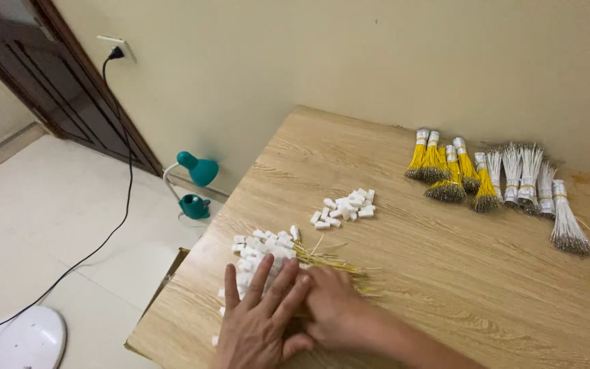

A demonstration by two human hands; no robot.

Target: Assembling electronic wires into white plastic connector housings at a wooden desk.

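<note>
Left hand (pixel 259 320) lies flat, fingers spread; right hand (pixel 332 305) alongside.

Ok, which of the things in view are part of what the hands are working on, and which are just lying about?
In hand:
- left hand flat on the white connector pile
- right hand on the loose yellow wires
- small connector heap
- yellow wire bundles and white wire bundles on the wooden table

Lying about:
- teal desk lamp
- black cable to the wall socket
- white fan base
</note>
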